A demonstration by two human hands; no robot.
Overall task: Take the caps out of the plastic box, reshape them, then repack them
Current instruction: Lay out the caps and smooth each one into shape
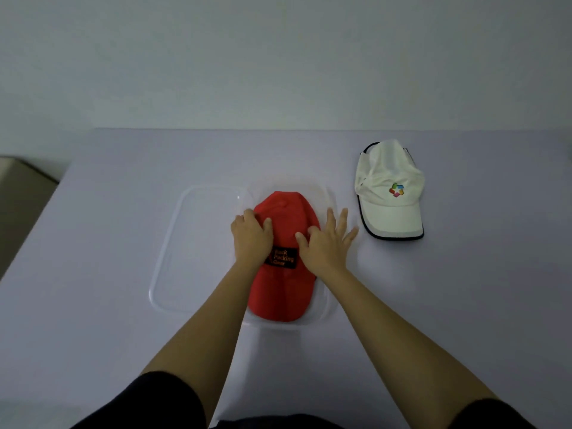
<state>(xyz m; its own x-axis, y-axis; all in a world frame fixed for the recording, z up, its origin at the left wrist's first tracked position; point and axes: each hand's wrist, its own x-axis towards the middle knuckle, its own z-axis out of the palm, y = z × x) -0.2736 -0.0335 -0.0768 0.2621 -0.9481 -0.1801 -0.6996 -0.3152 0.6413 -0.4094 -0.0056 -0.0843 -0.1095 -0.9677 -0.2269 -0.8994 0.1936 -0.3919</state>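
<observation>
Now red cap (283, 283) lies in clear plastic box (328, 300) mid-table (93, 305), brim twd near edge; black label reads approx. "Back Packing Gear"; L hand (251, 239) curls round its left side; R hand (325, 244) spread, thumb pressing crown; white cap (390, 193) w/ multicolour logo sits twd far-right corner, outside box; clear lid (173, 243) touches box's left.
</observation>
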